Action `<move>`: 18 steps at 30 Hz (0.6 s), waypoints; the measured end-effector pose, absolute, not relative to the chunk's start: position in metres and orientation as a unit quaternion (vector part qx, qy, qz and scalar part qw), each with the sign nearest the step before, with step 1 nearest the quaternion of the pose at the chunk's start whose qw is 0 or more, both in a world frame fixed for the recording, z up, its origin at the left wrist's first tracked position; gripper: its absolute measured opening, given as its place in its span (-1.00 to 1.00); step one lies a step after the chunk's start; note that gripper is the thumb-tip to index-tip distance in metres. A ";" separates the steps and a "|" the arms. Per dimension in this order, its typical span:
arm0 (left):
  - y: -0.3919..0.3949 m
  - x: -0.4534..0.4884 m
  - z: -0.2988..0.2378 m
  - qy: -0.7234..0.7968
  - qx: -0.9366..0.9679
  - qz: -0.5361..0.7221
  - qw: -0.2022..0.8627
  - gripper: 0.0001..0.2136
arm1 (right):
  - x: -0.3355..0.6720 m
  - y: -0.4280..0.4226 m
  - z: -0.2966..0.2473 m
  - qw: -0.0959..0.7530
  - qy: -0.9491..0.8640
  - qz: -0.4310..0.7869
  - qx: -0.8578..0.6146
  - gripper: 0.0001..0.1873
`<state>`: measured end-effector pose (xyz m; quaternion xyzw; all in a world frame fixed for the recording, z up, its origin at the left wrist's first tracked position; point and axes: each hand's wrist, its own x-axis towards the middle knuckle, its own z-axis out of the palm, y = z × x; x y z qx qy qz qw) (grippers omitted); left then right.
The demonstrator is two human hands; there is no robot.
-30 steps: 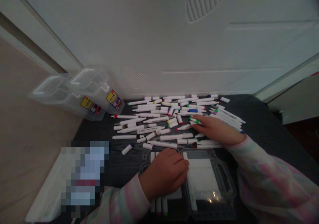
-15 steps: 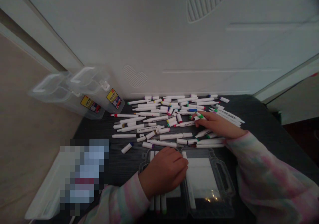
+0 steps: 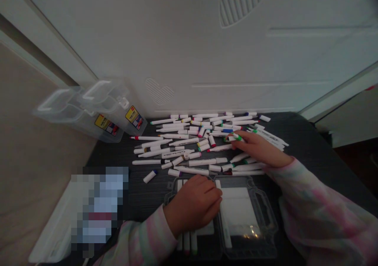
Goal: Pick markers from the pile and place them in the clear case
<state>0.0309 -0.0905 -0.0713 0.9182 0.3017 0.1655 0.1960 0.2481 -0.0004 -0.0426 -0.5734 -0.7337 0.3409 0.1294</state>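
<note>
Head view, open case [image 3: 254, 252]: my landmark, flat on the table [image 3: 298, 130].
Left hand [image 3: 193, 205]: over the case's middle, fingers curled at a white marker [image 3: 226, 226], perhaps steadying it; I cannot tell whether they grip.
Right hand [image 3: 251, 146]: beyond the case, fingers narrow, holding a green-banded piece [image 3: 238, 137], likely pinched for control.
Loose markers [image 3: 149, 162]: spread beyond the case, likely so each shows.

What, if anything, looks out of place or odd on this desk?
Several loose caps lie scattered among the markers. One blue-ended cap sits apart at the near left, and a red-tipped marker lies uncapped. That looks odd because caps normally cover tips.
</note>
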 end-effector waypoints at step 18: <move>-0.090 0.032 -0.070 0.303 0.918 0.162 0.198 -0.82 | 0.251 -0.019 -0.020 0.218 -0.571 0.645 -0.459 -0.81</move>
